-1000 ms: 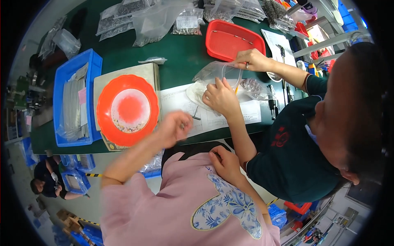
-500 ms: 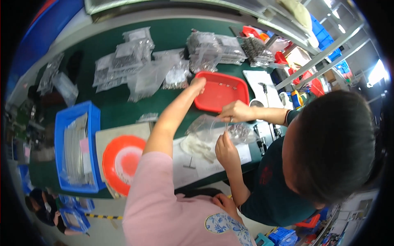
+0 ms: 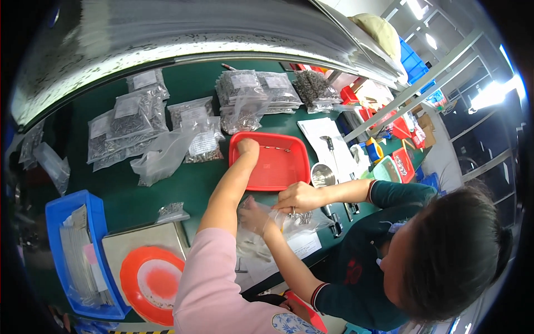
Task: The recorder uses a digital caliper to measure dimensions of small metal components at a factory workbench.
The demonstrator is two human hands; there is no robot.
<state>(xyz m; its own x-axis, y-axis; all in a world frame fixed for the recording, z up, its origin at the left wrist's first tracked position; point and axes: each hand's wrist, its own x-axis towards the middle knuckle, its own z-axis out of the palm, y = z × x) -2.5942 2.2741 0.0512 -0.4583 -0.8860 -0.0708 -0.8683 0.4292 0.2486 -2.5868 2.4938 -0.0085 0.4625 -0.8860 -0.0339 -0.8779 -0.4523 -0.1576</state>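
Observation:
My left hand (image 3: pixel 248 147) is down inside the left end of a red plastic tray (image 3: pixel 278 179), close to the rim, with its fingers curled and their tips hidden. Several small metal pieces (image 3: pixel 276 148) lie in a row toward the tray's far side. My right hand (image 3: pixel 293 305) is low in front of me, dark and partly covered, beside a red edge (image 3: pixel 311 317); its grip is unclear. At my right, a co-worker in a dark green shirt has one hand (image 3: pixel 258 216) in a clear plastic bag (image 3: pixel 311 219) of metal parts and the other on it.
Bags of small parts (image 3: pixel 130 114) line the far side of the green table. A blue bin (image 3: pixel 55 222) of papers and an orange dish (image 3: pixel 130 278) on a flat plate stand left. A metal scoop (image 3: pixel 322 175) lies right of the tray. A shelf edge (image 3: pixel 183 58) overhangs the back.
My view has shifted, so the table sits lower and further left. My left hand has gone from the tray's rim to its inside. The co-worker's left hand has moved into the bag.

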